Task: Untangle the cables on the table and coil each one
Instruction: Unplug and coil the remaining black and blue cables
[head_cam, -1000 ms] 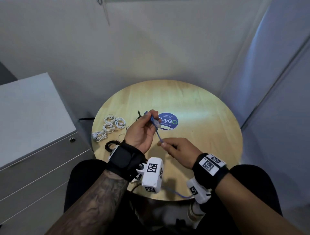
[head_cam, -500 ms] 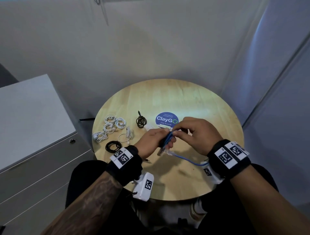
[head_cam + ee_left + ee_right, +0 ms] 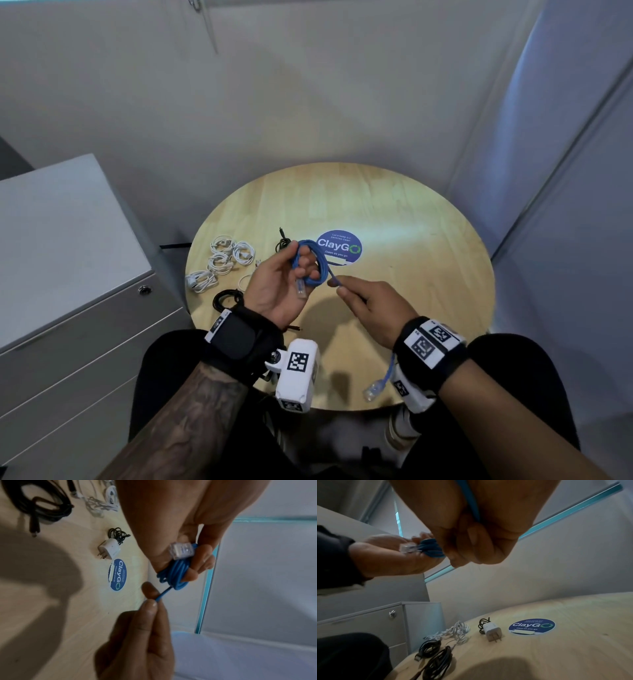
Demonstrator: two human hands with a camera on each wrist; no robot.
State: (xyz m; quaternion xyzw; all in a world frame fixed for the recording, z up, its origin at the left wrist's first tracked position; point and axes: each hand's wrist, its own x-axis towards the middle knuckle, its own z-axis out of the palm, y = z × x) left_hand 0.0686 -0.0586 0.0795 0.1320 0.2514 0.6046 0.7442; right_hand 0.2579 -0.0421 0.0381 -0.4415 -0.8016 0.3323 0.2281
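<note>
A blue network cable [image 3: 310, 263] is wound in loops around the fingers of my left hand [image 3: 277, 284], palm up above the round wooden table [image 3: 428, 274]. Its clear plug [image 3: 181, 550] lies against that palm. My right hand [image 3: 366, 301] pinches the free run of the blue cable [image 3: 163, 593] just right of the coil. The tail passes under this hand, and its second clear plug [image 3: 373, 390] hangs by the right wrist. From the right wrist camera the blue cable [image 3: 471, 503] runs through the curled fingers.
Several white coiled cables [image 3: 222, 260] lie at the table's left edge, with black coils [image 3: 226, 298] nearer me. A small black cable with a white charger [image 3: 492, 631] sits beside the blue ClayGo sticker [image 3: 339, 248]. A grey drawer cabinet [image 3: 68, 274] stands left of the table.
The hands, joined over the coil half a second ago, have parted: the left turned palm up with the coil, the right drew back right along the cable. The loose tail is shorter.
</note>
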